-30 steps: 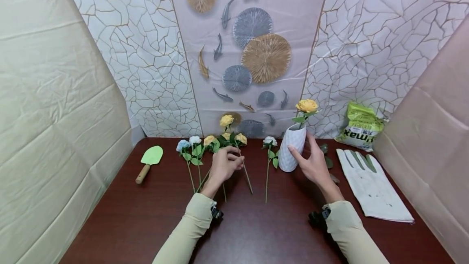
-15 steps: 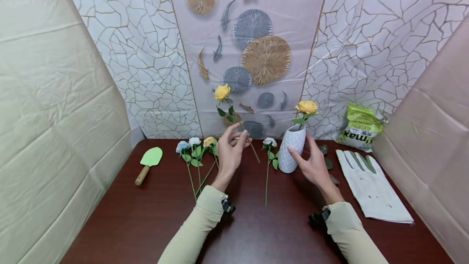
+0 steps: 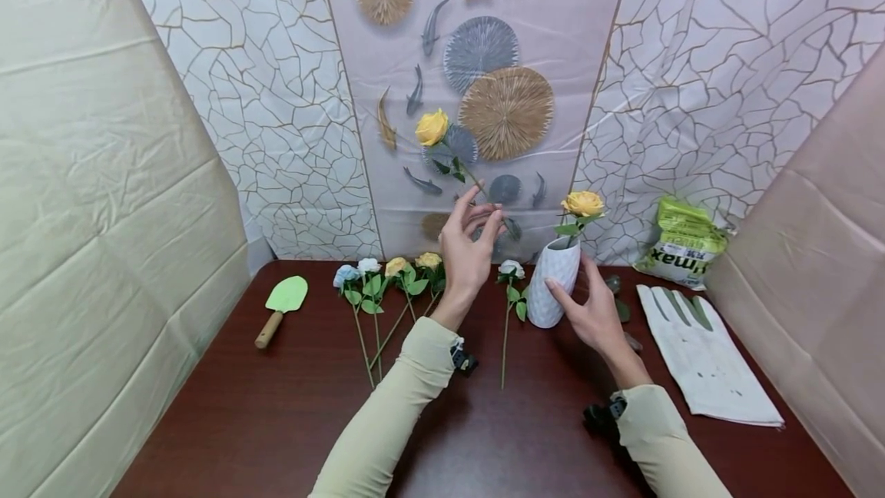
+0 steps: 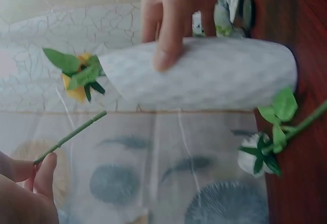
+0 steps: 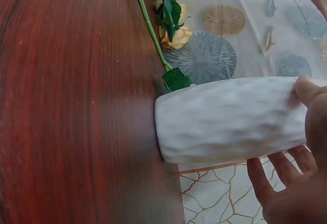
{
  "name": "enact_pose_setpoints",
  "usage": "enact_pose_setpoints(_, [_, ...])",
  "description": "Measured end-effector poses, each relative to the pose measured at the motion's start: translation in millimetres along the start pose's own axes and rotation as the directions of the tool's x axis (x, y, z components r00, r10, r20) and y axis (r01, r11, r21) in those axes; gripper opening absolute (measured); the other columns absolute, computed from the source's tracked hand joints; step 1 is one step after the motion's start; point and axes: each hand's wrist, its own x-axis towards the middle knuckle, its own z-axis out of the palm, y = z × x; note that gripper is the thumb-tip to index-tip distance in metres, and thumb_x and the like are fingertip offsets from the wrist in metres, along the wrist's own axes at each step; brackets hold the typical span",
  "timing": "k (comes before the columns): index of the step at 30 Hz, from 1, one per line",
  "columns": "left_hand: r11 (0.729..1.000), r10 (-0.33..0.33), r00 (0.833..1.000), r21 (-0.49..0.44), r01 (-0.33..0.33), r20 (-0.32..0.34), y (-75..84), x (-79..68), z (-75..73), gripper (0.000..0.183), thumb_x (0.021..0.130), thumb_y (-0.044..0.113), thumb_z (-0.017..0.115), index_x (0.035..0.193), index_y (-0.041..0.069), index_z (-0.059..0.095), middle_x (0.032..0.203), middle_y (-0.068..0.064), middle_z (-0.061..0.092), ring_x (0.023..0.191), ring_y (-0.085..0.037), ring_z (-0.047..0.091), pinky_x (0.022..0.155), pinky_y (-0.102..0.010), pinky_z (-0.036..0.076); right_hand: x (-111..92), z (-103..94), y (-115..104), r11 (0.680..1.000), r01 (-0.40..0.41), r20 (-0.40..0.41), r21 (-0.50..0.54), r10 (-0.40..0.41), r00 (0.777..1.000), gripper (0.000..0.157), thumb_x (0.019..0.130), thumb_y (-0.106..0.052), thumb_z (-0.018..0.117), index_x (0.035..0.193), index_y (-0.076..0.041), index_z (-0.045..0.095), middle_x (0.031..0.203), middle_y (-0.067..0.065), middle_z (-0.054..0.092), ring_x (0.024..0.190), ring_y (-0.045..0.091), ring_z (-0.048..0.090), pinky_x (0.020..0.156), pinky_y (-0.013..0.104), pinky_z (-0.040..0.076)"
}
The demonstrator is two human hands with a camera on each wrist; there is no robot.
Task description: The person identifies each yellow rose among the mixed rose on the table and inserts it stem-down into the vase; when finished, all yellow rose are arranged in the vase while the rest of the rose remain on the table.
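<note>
My left hand (image 3: pixel 469 248) pinches the stem of a yellow rose (image 3: pixel 432 127) between thumb and fingers, raised above the table left of the vase. Its bloom leans up and left; the bare lower stem (image 4: pixel 71 136) sticks out beyond my fingertips toward the vase in the left wrist view. A white textured vase (image 3: pixel 553 283) stands on the table with another yellow rose (image 3: pixel 583 204) in its mouth. My right hand (image 3: pixel 596 313) grips the vase from the right, thumb across the front and fingers round the far side.
A white rose (image 3: pixel 512 269) lies just left of the vase. Farther left lie a blue rose (image 3: pixel 346 276), a white one and yellow ones (image 3: pixel 396 267). A green trowel (image 3: pixel 286 294) is at far left; white gloves (image 3: pixel 708 356) and a green bag (image 3: pixel 681 240) are at right.
My left hand has lifted the yellow rose off the table from among the other flowers and carried it up and right, toward the vase. My right hand and the vase have stayed in place.
</note>
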Motion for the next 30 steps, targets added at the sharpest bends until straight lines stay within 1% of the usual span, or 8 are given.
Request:
enact_pose_setpoints(3, [0.999, 0.03, 1.0, -0.025, -0.03, 0.003, 14.2, 0.0, 12.9, 0.054, 0.095, 0.0, 0.066, 0.145, 0.017, 0.053, 0.114, -0.028, 0.068, 0.1, -0.045, 0.07, 0.084, -0.042, 0.062, 0, 0.3, 1, 1.0, 0.005, -0.005, 0.0, -0.005, 1.0, 0.079, 0.093, -0.046, 0.07, 0.158, -0.026, 0.029, 0.154, 0.01, 0.045, 0.138, 0.031, 0.047, 0.11, 0.056, 0.041])
enact_pose_setpoints(5, [0.999, 0.044, 0.999, -0.021, -0.044, -0.008, 20.4, 0.5, 20.8, 0.055, 0.095, -0.002, 0.065, 0.145, 0.014, 0.052, 0.113, -0.028, 0.068, 0.101, -0.041, 0.071, 0.084, -0.039, 0.062, 0, 0.6, 2, 1.0, 0.007, -0.006, 0.001, -0.007, 1.0, 0.079, 0.093, -0.045, 0.07, 0.158, -0.026, 0.029, 0.154, 0.01, 0.045, 0.137, 0.031, 0.048, 0.109, 0.056, 0.042])
enact_pose_setpoints(9, [0.998, 0.054, 0.998, -0.019, -0.054, -0.021, 21.8, 0.9, 34.4, 0.056, 0.094, -0.003, 0.066, 0.146, 0.011, 0.051, 0.11, -0.025, 0.068, 0.099, -0.036, 0.073, 0.083, -0.034, 0.062, -1, 1.1, 3, 1.0, 0.008, -0.007, 0.002, -0.008, 1.0, 0.078, 0.093, -0.046, 0.069, 0.158, -0.028, 0.029, 0.154, 0.009, 0.045, 0.137, 0.031, 0.049, 0.109, 0.056, 0.042])
enact_pose_setpoints(12, [0.998, 0.035, 0.999, -0.053, -0.036, -0.012, 17.1, 0.7, 42.9, 0.052, 0.094, -0.002, 0.066, 0.143, 0.011, 0.054, 0.109, -0.026, 0.068, 0.099, -0.04, 0.072, 0.084, -0.04, 0.062, -1, 1.2, 3, 1.0, 0.009, -0.005, 0.004, -0.009, 1.0, 0.078, 0.093, -0.046, 0.07, 0.158, -0.029, 0.029, 0.154, 0.009, 0.045, 0.137, 0.03, 0.048, 0.11, 0.056, 0.041])
enact_pose_setpoints(15, [0.998, 0.027, 1.0, -0.062, -0.027, 0.001, 7.6, 0.7, 49.5, 0.044, 0.095, 0.003, 0.067, 0.137, 0.014, 0.06, 0.108, -0.025, 0.069, 0.099, -0.04, 0.072, 0.084, -0.041, 0.062, -1, 1.2, 2, 1.0, 0.011, -0.001, 0.006, -0.011, 1.0, 0.079, 0.093, -0.047, 0.069, 0.158, -0.03, 0.028, 0.156, 0.008, 0.043, 0.139, 0.03, 0.046, 0.111, 0.057, 0.04])
enact_pose_setpoints(21, [0.998, 0.045, 0.999, 0.041, -0.046, 0.025, -14.9, -2.4, 56.1, 0.035, 0.097, 0.014, 0.067, 0.132, 0.02, 0.065, 0.107, -0.013, 0.074, 0.096, -0.024, 0.075, 0.081, -0.03, 0.062, 0, 1.1, 0, 1.0, 0.012, 0.004, 0.012, -0.012, 1.0, 0.08, 0.093, -0.047, 0.07, 0.158, -0.03, 0.028, 0.156, 0.008, 0.043, 0.14, 0.031, 0.046, 0.111, 0.058, 0.04])
enact_pose_setpoints(26, [0.989, -0.001, 0.998, 0.148, -0.008, 0.055, -23.3, -9.0, 57.0, 0.032, 0.098, 0.021, 0.067, 0.13, 0.021, 0.067, 0.107, -0.004, 0.076, 0.095, -0.013, 0.074, 0.08, -0.025, 0.061, 0, 0.7, 0, 1.0, 0.017, 0.0, 0.012, -0.017, 1.0, 0.079, 0.093, -0.046, 0.07, 0.158, -0.029, 0.029, 0.155, 0.008, 0.044, 0.14, 0.031, 0.046, 0.111, 0.058, 0.04])
enact_pose_setpoints(30, [0.978, -0.037, 0.996, 0.209, 0.02, 0.079, -26.7, -12.4, 57.8, 0.029, 0.099, 0.026, 0.066, 0.127, 0.019, 0.069, 0.109, -0.001, 0.076, 0.094, -0.009, 0.074, 0.08, -0.025, 0.061, 1, 0.5, 0, 1.0, 0.024, -0.006, 0.018, -0.024, 1.0, 0.078, 0.093, -0.044, 0.07, 0.157, -0.031, 0.029, 0.155, 0.007, 0.044, 0.14, 0.031, 0.046, 0.111, 0.057, 0.041])
